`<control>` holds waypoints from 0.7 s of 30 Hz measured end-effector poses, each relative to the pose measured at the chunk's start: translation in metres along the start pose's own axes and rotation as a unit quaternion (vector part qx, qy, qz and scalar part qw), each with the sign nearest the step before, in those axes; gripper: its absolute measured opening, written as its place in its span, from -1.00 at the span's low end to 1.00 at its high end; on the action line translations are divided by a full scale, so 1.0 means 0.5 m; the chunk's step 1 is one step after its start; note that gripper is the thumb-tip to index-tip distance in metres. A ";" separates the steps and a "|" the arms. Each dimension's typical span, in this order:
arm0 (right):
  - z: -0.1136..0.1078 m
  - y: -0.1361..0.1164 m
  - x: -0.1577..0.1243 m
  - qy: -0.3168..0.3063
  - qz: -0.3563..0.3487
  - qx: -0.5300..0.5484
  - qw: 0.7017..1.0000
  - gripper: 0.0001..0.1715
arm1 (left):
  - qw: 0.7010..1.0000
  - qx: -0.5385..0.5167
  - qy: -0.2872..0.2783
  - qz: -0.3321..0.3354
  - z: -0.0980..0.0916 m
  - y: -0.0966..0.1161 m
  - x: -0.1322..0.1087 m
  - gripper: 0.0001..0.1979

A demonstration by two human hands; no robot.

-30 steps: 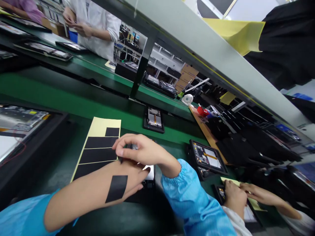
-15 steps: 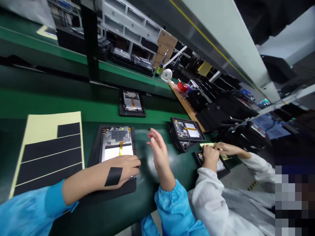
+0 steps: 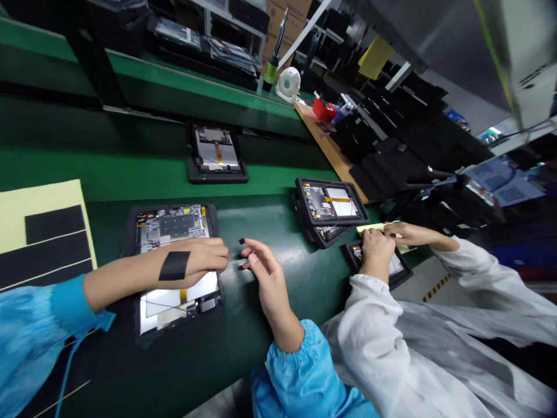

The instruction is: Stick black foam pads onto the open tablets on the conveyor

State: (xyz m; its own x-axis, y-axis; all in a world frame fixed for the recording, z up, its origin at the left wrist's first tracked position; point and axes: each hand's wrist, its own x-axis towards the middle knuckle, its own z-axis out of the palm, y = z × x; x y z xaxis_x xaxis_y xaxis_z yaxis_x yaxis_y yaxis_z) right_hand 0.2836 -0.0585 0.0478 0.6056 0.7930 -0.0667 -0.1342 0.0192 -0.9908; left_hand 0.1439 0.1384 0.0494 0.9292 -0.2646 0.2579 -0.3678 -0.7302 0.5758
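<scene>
A left hand (image 3: 202, 258) is seen laid over an opened tablet (image 3: 172, 229), its fingers (image 3: 220, 255) closed together and curled toward the tablet's right edge; whether anything is pinched beneath them cannot be told. A black tape strip (image 3: 174, 266) is stuck across the left forearm. The right hand (image 3: 263, 278) is held just off the tablet's right edge, clear of it, with its fingers (image 3: 256, 251) parted narrowly. Small black scraps (image 3: 241, 241) are seen at the fingertips, but whether they are held cannot be told. The tablet lies to the left of those fingers, its long axis running roughly away from the wearer across a green counter (image 3: 261, 342), and the left hand is the nearer. Black tape strips on yellow backing (image 3: 43, 215) are laid beyond the left arm. To the right, a co-worker's hands (image 3: 376, 247) in a white coat (image 3: 383, 325) are bent over another tablet (image 3: 374, 261). Farther on, a framed tablet (image 3: 331, 200) and a second one (image 3: 215, 152) are set out, and a small white fan (image 3: 288, 84) stands by a wooden board (image 3: 326, 151).
</scene>
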 end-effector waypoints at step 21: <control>0.004 -0.010 0.004 -0.017 0.091 0.051 0.994 -0.69 | 0.993 0.064 0.098 -0.027 0.008 -0.025 -0.025 -0.60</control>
State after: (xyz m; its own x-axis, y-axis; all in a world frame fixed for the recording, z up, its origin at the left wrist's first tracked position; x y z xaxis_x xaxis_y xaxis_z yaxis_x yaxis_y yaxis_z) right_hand 0.2840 -0.0557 0.0529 0.5377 0.8091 -0.2371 -0.3189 -0.0651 -0.9455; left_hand 0.1368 0.1482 0.0360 0.9179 -0.1055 0.3826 -0.2989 -0.8178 0.4918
